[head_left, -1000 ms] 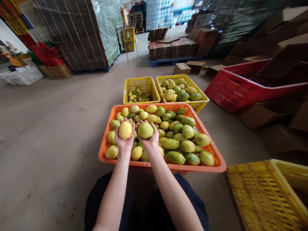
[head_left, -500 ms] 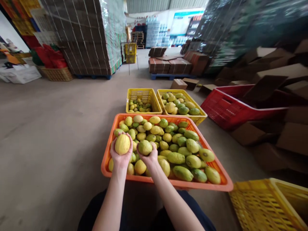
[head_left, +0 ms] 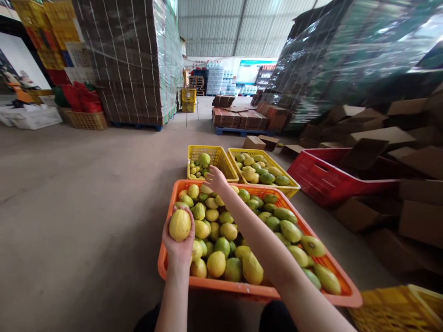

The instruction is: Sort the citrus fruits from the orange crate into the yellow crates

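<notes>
A yellow fruit (head_left: 180, 225) rests in my left hand (head_left: 178, 242), its fingers curled round it, above the left side of the orange crate (head_left: 256, 289). My right hand (head_left: 216, 180) reaches over the crate's far edge with fingers apart and nothing in it. Just beyond its fingertips, a round green fruit (head_left: 204, 160) is over the left yellow crate (head_left: 226, 166), which holds smaller fruits. Many yellow and green fruits (head_left: 216, 263) fill the orange crate. Larger fruits lie in the right yellow crate (head_left: 292, 188).
A red crate (head_left: 311, 177) stands at the right beside a heap of cardboard boxes (head_left: 420, 221). Another yellow crate (head_left: 387, 309) is at the lower right. Wrapped pallet stacks (head_left: 128, 60) rise behind, and flat cardboard bundles (head_left: 238, 119) sit on a blue pallet.
My right hand has moved forward to the left yellow crate and let go of the green fruit. My left hand still holds the yellow fruit. The view has tilted up.
</notes>
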Demonstrator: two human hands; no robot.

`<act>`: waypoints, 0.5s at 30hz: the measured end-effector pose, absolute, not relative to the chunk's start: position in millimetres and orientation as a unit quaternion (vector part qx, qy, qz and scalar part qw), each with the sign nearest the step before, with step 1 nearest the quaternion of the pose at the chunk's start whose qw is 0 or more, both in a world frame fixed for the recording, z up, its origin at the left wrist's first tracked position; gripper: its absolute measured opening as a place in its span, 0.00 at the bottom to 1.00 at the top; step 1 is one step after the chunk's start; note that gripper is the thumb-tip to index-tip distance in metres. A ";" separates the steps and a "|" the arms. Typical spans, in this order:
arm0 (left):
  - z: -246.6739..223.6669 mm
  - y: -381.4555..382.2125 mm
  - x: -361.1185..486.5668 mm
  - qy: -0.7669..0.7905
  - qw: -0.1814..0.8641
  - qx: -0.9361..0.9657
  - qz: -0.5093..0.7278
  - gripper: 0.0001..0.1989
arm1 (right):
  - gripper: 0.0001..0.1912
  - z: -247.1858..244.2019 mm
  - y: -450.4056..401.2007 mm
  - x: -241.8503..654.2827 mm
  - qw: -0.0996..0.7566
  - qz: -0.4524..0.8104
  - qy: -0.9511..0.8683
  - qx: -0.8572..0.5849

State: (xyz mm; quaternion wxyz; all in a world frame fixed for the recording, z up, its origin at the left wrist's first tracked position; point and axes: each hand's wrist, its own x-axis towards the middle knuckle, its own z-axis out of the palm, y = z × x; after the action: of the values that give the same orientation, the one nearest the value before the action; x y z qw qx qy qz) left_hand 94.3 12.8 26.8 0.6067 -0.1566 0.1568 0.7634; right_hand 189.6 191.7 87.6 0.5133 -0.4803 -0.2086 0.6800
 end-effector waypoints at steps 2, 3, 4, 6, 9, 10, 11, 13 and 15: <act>23.0 14.3 96.2 0.172 0.601 -0.135 0.769 0.16 | 0.05 80.0 169.3 198.0 0.481 0.690 -0.251 -0.479; 20.9 15.4 97.9 0.178 0.599 -0.129 0.770 0.16 | 0.06 73.7 153.7 205.1 0.468 0.695 -0.270 -0.475; 18.7 16.4 100.1 0.179 0.600 -0.126 0.769 0.16 | 0.07 66.7 137.1 213.6 0.456 0.698 -0.296 -0.467; 13.2 18.0 106.1 0.170 0.610 -0.122 0.764 0.16 | 0.09 52.0 105.6 232.9 0.454 0.691 -0.337 -0.451; 3.3 16.2 116.1 0.147 0.635 -0.095 0.752 0.18 | 0.08 30.7 68.6 259.7 0.483 0.668 -0.358 -0.438; -0.1 14.1 119.0 0.145 0.643 -0.084 0.748 0.19 | 0.08 24.5 59.0 266.3 0.492 0.667 -0.346 -0.440; -3.5 11.5 121.7 0.147 0.651 -0.074 0.741 0.20 | 0.06 19.3 50.4 271.4 0.500 0.669 -0.322 -0.446; -10.3 5.7 126.5 0.171 0.667 -0.067 0.722 0.23 | 0.04 13.4 36.1 277.6 0.513 0.681 -0.263 -0.452; -17.0 2.7 131.5 0.224 0.681 -0.073 0.693 0.25 | 0.03 14.2 25.3 280.7 0.517 0.705 -0.246 -0.418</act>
State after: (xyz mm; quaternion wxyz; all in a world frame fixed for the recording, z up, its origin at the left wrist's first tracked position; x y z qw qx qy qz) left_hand 131.5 2.7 -17.0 0.6814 -0.0725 0.2235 0.6931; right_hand 280.7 25.3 14.2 0.5167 -0.4181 -0.2464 0.7054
